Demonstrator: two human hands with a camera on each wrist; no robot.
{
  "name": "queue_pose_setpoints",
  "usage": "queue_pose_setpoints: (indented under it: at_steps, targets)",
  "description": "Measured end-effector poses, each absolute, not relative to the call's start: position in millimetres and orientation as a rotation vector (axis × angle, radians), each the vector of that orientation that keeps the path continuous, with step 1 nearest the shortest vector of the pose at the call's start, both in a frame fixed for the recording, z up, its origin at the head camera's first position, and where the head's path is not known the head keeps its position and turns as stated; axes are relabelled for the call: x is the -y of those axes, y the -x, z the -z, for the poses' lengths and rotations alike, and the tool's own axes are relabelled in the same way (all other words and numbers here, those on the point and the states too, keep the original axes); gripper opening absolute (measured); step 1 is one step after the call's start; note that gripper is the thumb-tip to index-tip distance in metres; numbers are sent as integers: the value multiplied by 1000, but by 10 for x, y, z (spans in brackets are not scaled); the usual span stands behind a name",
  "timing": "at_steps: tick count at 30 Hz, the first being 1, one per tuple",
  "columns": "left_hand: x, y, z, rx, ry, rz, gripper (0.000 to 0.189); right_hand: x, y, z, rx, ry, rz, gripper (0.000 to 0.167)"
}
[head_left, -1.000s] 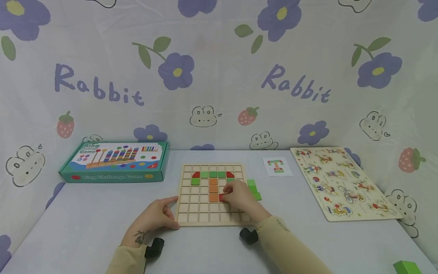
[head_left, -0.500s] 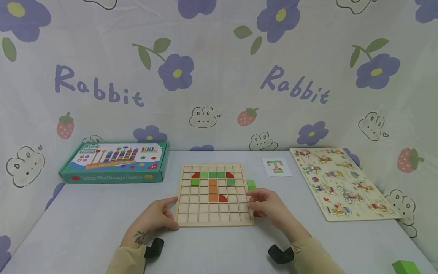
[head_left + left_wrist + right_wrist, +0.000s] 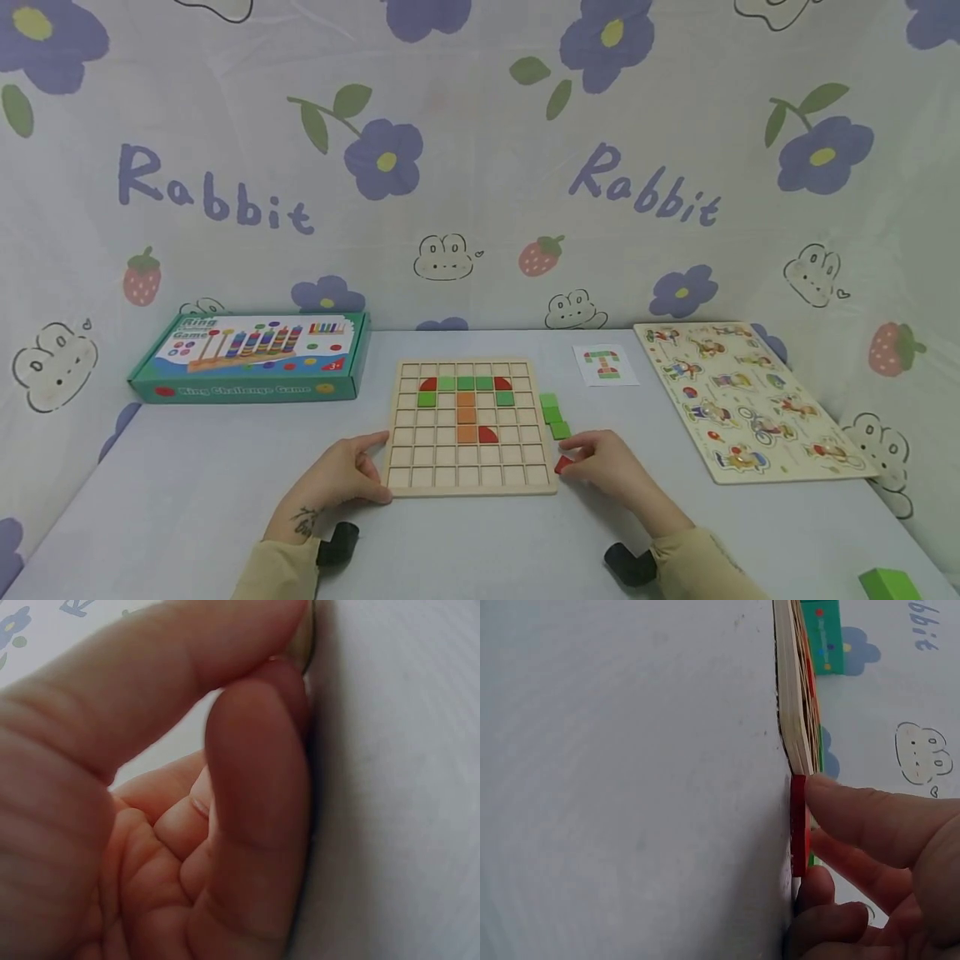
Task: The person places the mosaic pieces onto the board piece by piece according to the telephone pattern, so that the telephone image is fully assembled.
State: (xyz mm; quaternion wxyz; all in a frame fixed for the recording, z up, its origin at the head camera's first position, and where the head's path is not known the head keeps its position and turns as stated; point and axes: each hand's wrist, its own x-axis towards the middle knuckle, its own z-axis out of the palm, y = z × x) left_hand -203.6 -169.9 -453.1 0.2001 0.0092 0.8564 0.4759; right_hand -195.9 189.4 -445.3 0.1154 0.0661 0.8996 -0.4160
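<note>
A wooden grid board (image 3: 472,491) lies on the white table. Its cells hold green squares, orange squares (image 3: 467,400) in a column, and red quarter-round tiles, one of them a red tile (image 3: 487,435) at the column's foot. My left hand (image 3: 345,471) touches the board's left side, index finger higher up and thumb at the near corner. Just off the board's right side, my right hand (image 3: 611,471) pinches a loose red tile (image 3: 563,465) by thumb and finger. The right wrist view shows this red tile (image 3: 799,825) low at the tabletop, thumb on it.
Several loose green squares (image 3: 552,414) lie along the board's right side. Behind them is a pattern card (image 3: 581,379). A ring game box (image 3: 247,389) stands back left, a picture puzzle board (image 3: 712,462) lies right, and a green block (image 3: 888,583) sits near right.
My right hand has left the board, where a red tile now sits beside the lowest orange square. It has moved right and down to another red tile. My left hand stays put.
</note>
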Motion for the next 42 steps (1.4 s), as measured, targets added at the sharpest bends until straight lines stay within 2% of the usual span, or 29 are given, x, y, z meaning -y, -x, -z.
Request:
queue_pose_setpoints:
  at_steps: [7,16,22,25,29,31,42]
  targets:
    - [1695,2030,4519,-2392,-18,-1333,88,-1862,1945,4425,-2674,-164,1152,22]
    - [1703,2026,4529,-2382,-33,-1342,88,-1903,1972,4419,-2673,-186,1144,19]
    - [1703,2026,4537,-2380,-26,-1338,88,-1836,2063,4294,-2589,-188,1351,15]
    - [1703,2027,4534,-2385,-26,-1337,88,-1726,2122,4191,-2507,-141,1498,13]
    - [1702,2023,4528,-2388,-26,-1337,89,-1536,2193,4104,-2399,-49,1611,29]
    - [1702,2021,4528,-2388,-27,-1338,89,-1435,2229,4091,-2376,1,1630,32]
    - [1715,2028,4547,-2393,-39,-1340,89,-813,2454,4152,-2503,235,1497,9]
